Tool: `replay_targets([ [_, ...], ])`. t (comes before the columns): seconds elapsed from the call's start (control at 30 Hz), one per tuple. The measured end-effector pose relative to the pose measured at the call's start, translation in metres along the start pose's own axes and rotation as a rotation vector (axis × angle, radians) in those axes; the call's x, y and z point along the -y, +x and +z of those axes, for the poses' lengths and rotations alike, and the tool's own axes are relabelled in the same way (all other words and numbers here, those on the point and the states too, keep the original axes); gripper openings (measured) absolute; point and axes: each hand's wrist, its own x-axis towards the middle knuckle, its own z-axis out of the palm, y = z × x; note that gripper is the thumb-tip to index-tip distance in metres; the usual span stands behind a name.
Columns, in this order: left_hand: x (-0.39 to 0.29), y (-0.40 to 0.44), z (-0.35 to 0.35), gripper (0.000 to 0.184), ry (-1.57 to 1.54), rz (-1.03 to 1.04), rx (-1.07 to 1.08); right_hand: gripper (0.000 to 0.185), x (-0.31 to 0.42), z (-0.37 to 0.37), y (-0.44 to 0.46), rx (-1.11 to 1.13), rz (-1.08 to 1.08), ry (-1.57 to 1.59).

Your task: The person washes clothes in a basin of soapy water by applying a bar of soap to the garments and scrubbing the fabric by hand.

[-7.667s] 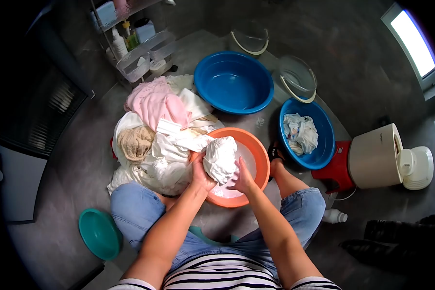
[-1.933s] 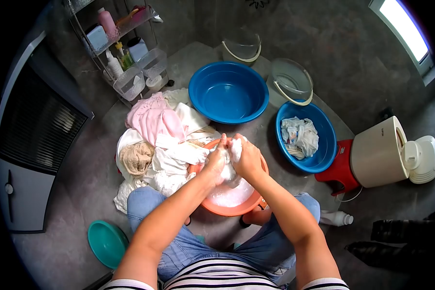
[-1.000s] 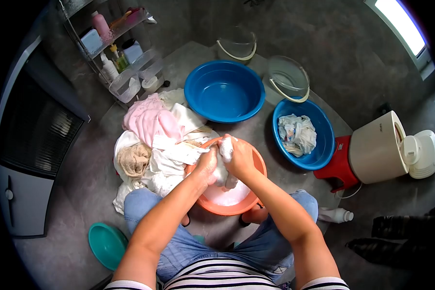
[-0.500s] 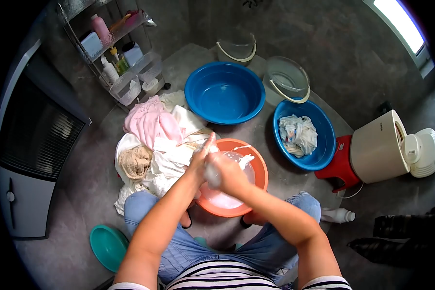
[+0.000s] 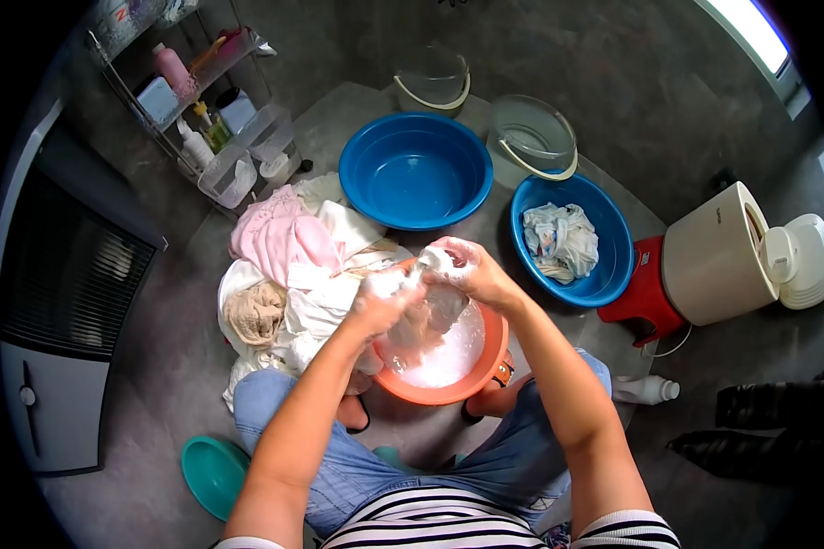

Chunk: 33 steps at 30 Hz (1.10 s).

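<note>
Above the orange basin, I hold up a wet, soapy cloth between both hands. My left hand is closed on its left side, with foam over the fingers. Slightly higher, my right hand grips the cloth's upper edge, its fingers foamy and bent. The lower part of the cloth hangs thin and pale toward the basin. White sudsy water fills the basin, which stands between my feet. Left of it, close to my left hand, lies a heap of white laundry with a pink garment and a beige cloth.
Behind the basin stands a large blue basin; a smaller blue basin holds wet whites. Two clear buckets are at the back. A cream-and-red machine and white bottle stand right; a green basin and shelf rack left.
My hands, pressed together half a second ago, have moved apart and now stretch the cloth between them above the basin. The whole view has shifted slightly.
</note>
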Motion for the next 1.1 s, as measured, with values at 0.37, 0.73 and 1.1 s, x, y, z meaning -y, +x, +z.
replay_targets([
  [0.37, 0.003, 0.008, 0.02, 0.018, -0.823, 0.022, -0.245, 0.014, 0.004, 0.049, -0.013, -0.3, -0.36, -0.505],
  [0.73, 0.002, -0.002, 0.032, 0.051, -0.029, 0.11, -0.069, 0.03, -0.028, 0.024, 0.02, -0.35, -0.278, -0.411],
  [1.1, -0.011, -0.012, -0.016, 0.025, -0.956, -0.078, 0.013, 0.067, -0.043, -0.005, -0.018, -0.052, 0.357, -0.166],
])
